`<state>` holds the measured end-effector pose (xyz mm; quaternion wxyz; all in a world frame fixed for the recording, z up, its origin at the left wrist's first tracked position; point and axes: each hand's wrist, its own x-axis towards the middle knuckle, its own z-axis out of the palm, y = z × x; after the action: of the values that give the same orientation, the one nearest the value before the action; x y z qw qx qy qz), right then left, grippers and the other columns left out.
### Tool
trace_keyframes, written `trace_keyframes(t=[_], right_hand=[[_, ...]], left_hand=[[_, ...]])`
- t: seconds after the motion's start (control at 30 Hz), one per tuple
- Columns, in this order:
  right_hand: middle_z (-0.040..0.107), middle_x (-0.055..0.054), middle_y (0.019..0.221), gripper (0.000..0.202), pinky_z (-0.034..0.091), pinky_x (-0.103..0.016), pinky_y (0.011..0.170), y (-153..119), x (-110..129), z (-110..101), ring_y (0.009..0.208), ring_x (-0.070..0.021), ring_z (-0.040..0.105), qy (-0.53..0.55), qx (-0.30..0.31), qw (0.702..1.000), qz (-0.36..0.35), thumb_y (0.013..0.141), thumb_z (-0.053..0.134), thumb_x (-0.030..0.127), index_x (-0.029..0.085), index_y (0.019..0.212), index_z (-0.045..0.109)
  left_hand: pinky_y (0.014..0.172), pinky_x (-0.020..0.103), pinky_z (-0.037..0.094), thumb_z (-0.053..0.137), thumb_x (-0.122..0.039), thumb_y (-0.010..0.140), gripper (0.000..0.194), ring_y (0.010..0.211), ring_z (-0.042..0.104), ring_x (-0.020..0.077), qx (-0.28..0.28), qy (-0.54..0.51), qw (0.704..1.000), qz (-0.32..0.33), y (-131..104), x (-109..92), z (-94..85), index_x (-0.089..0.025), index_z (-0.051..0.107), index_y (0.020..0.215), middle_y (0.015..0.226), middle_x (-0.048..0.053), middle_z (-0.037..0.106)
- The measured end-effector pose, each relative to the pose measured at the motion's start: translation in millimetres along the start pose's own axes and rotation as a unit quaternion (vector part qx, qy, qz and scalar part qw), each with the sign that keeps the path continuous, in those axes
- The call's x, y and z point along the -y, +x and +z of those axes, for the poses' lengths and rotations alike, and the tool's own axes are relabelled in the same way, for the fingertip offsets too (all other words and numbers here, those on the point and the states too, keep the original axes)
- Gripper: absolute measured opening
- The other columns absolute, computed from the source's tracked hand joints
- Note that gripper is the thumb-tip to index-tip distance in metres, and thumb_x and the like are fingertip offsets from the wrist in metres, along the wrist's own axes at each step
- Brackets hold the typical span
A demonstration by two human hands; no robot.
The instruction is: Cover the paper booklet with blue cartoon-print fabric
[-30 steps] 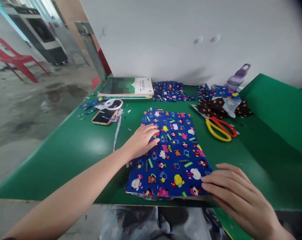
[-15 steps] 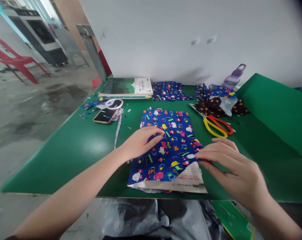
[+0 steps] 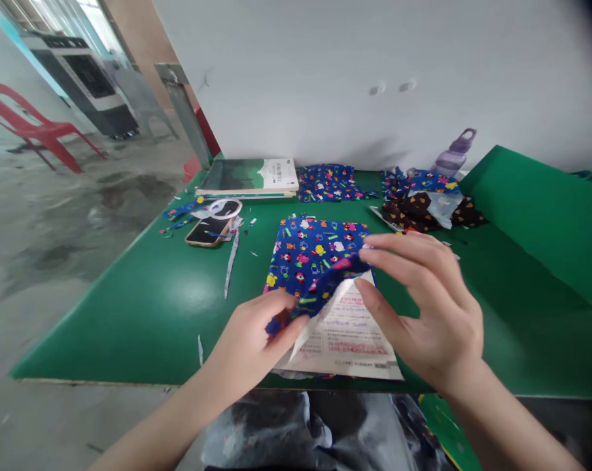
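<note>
A blue sheet with a cartoon print (image 3: 320,245) lies over a printed page (image 3: 347,333) near the table's front edge. Its near part is lifted and folded back, so its white underside and the page's text show. My left hand (image 3: 263,337) pinches the lifted edge at the lower left. At the sheet's right side is my right hand (image 3: 423,301), its fingertips at the raised edge and its thumb apart below. Behind that hand, the scissors (image 3: 386,219) are mostly hidden, with one blade showing.
On the green table (image 3: 129,314) are a phone (image 3: 207,230), a tape roll (image 3: 226,208), books (image 3: 249,176) and cloth scraps (image 3: 411,209). A purple bottle (image 3: 452,157) stands at the back right, beside a green panel (image 3: 536,222). A red chair (image 3: 45,131) stands left.
My left hand has moved nearer and taken the sheet's edge. The near part of the sheet has been lifted away, uncovering more of the page. My right hand has moved up, covering the scissors' handles.
</note>
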<state>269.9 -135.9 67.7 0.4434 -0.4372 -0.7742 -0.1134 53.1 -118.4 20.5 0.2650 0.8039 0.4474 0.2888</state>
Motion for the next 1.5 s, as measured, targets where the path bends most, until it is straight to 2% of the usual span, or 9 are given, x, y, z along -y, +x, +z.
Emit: trace_keyframes(t=[0.1, 0.3, 0.63, 0.8, 0.97, 1.13, 1.2, 1.4, 1.5], right_hand=[[0.057, -0.011, 0.118, 0.043, 0.043, -0.047, 0.094, -9, 16, 4, 0.109, -0.0277, 0.054, 0.022, -0.047, 0.996, 0.071, 0.077, 0.061, 0.016, 0.023, 0.118, 0.051], [0.054, -0.014, 0.112, 0.054, 0.046, -0.049, 0.083, -47, 38, 39, 0.103, -0.0300, 0.051, 0.073, 0.127, 0.982, 0.121, 0.075, 0.065, 0.038, 0.019, 0.121, 0.045], [0.039, -0.016, 0.132, 0.048, 0.042, -0.050, 0.100, -73, 58, 65, 0.125, -0.0292, 0.040, 0.167, 0.111, 0.955, 0.219, 0.081, 0.054, 0.020, 0.021, 0.126, 0.040], [0.034, -0.013, 0.137, 0.042, 0.041, -0.048, 0.103, -81, 62, 65, 0.129, -0.0264, 0.036, 0.274, 0.114, 0.916, 0.270, 0.083, 0.047, 0.014, 0.024, 0.124, 0.043], [0.018, -0.004, 0.150, 0.050, 0.042, -0.047, 0.103, -84, 67, 67, 0.138, -0.0254, 0.024, 0.472, 0.008, 0.797, 0.376, 0.088, 0.045, 0.019, 0.034, 0.134, 0.034], [0.041, -0.006, 0.143, 0.055, 0.051, -0.053, 0.089, -82, 65, 65, 0.127, -0.0308, 0.043, 0.620, -0.091, 0.559, 0.543, 0.084, 0.047, 0.049, 0.035, 0.136, 0.037], [0.051, -0.009, 0.135, 0.059, 0.049, -0.055, 0.089, -77, 63, 59, 0.120, -0.0324, 0.051, 0.633, -0.111, 0.492, 0.588, 0.081, 0.046, 0.056, 0.030, 0.134, 0.042], [0.062, -0.006, 0.121, 0.057, 0.048, -0.052, 0.092, -72, 49, 34, 0.109, -0.0291, 0.059, 0.575, -0.180, 0.423, 0.677, 0.077, 0.054, 0.042, 0.029, 0.132, 0.047], [0.065, -0.006, 0.116, 0.058, 0.050, -0.049, 0.090, -75, 39, 25, 0.104, -0.0268, 0.062, 0.543, -0.176, 0.363, 0.736, 0.076, 0.052, 0.030, 0.026, 0.133, 0.045]], left_hand=[[0.057, 0.024, 0.044, 0.052, -0.035, 0.088, 0.017, 0.067, 0.058, 0.0150, -0.034, -0.080, 0.993, -0.078, -9, 8, 2.0, -0.020, 0.058, 0.083, 0.075, 0.001, 0.062], [0.057, 0.024, 0.046, 0.055, -0.040, 0.086, 0.021, 0.066, 0.060, 0.0161, -0.028, -0.192, 0.965, -0.174, -18, 23, 10.2, -0.020, 0.057, 0.085, 0.071, 0.000, 0.060], [0.059, 0.022, 0.044, 0.054, -0.038, 0.088, 0.019, 0.070, 0.057, 0.0147, -0.060, -0.218, 0.957, -0.182, -23, 21, 16.9, -0.019, 0.058, 0.089, 0.078, 0.000, 0.062], [0.086, 0.027, 0.048, 0.049, -0.036, 0.091, 0.026, 0.103, 0.059, 0.0195, -0.105, -0.242, 0.953, -0.151, -30, 16, 22.6, -0.023, 0.056, 0.112, 0.112, 0.003, 0.062], [0.107, 0.034, 0.037, 0.047, -0.026, 0.092, 0.040, 0.130, 0.039, 0.0203, -0.046, -0.175, 0.983, -0.028, -36, 9, 29.6, -0.030, 0.042, 0.131, 0.139, 0.002, 0.044], [0.109, 0.037, 0.036, 0.052, -0.013, 0.087, 0.057, 0.132, 0.037, 0.0193, 0.034, -0.012, 0.990, 0.134, -32, 1, 37.2, -0.029, 0.033, 0.138, 0.142, 0.003, 0.040], [0.113, 0.043, 0.030, 0.051, -0.010, 0.086, 0.059, 0.134, 0.033, 0.0207, 0.057, 0.055, 0.979, 0.186, -32, 0, 39.7, -0.025, 0.032, 0.139, 0.142, 0.004, 0.042], [0.112, 0.046, 0.032, 0.048, -0.006, 0.086, 0.064, 0.133, 0.034, 0.0205, 0.048, 0.155, 0.974, 0.158, -40, 14, 35.5, -0.020, 0.024, 0.143, 0.140, 0.007, 0.044], [0.112, 0.049, 0.031, 0.043, 0.001, 0.082, 0.068, 0.133, 0.034, 0.0209, 0.049, 0.180, 0.975, 0.124, -46, 23, 30.9, -0.021, 0.024, 0.143, 0.141, 0.006, 0.042]])
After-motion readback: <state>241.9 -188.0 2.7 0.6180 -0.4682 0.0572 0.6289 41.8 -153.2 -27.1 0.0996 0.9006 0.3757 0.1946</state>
